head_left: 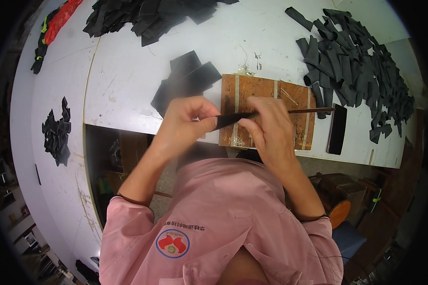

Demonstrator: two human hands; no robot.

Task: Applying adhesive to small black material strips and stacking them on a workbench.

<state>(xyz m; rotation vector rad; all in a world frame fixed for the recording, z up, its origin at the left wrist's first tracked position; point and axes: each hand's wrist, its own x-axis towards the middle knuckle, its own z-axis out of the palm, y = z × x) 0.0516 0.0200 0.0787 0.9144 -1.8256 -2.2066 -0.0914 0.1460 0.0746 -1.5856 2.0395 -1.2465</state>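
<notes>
Between my two hands stretches a black fabric piece (229, 119), narrow like a folded strip or tube. My left hand (189, 118) is closed, pinching its left end between thumb and fingers. Closed near the other end is my right hand (271, 126), holding a thin brown stick (311, 110) that juts out to the right. Whether the stick's hidden end goes inside the fabric, I cannot tell. Both hands are above a worn brown board (230, 90) at the table's near edge. Flat black fabric pieces (188, 76) lie beyond my left hand.
A large heap of black fabric tubes (337, 61) spreads over the right side. More black pieces (147, 16) are piled at the back, a smaller bunch (57, 135) at left. A dark phone (337, 129) lies right of the board. A red bundle (62, 21) sits back left.
</notes>
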